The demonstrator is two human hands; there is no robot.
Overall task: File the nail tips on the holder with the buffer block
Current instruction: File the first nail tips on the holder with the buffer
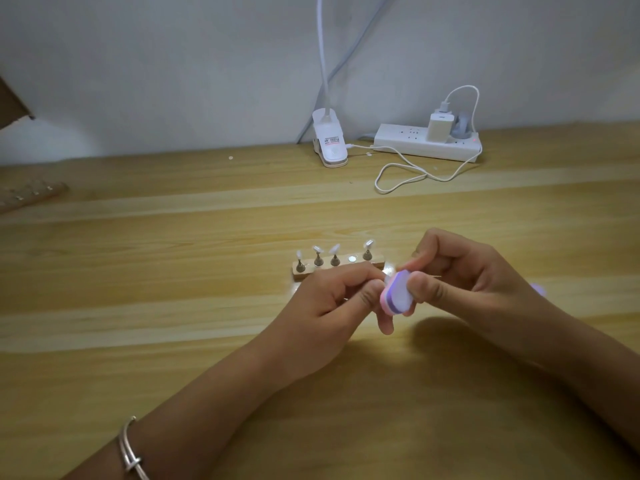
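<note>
Both grips pinch: right hand [460,275] the buffer block [398,296], left hand [329,306] a nail tip [388,278]; heavy strokes could flick it free.

L hand [329,303] + R hand [464,282], fingers curled

Centre right of frame: the right hand [460,271] pinches the pink, purple and white buffer block [398,294]. The left hand [332,299] pinches a mostly hidden nail tip [388,277] against the block. Directly above them, the wooden holder [302,276] carries four mounted tips [334,249].
</note>
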